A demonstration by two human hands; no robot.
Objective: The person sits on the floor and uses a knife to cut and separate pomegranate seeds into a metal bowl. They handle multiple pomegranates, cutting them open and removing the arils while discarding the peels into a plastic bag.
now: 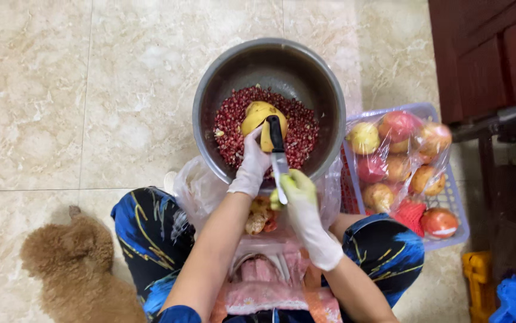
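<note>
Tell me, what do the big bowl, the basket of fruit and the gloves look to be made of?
The bowl looks like brushed metal, probably steel: grey with a dull sheen along its rim. The basket seems moulded plastic, pale with an open grid. The gloves on the left hand and right hand look like thin, matte disposable rubber or plastic.

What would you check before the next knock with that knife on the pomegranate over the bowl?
1. Left hand grips the pomegranate half: ok.
2. Fruit sits over the metal bowl, above the seeds: ok.
3. Right hand holds the knife by the blade end, handle on the fruit: not ok.
4. Gloves on both hands: ok.
5. Fluffy brown dog lies apart from the bowl: ok.
6. Seeds left inside the half: cannot tell.
</note>
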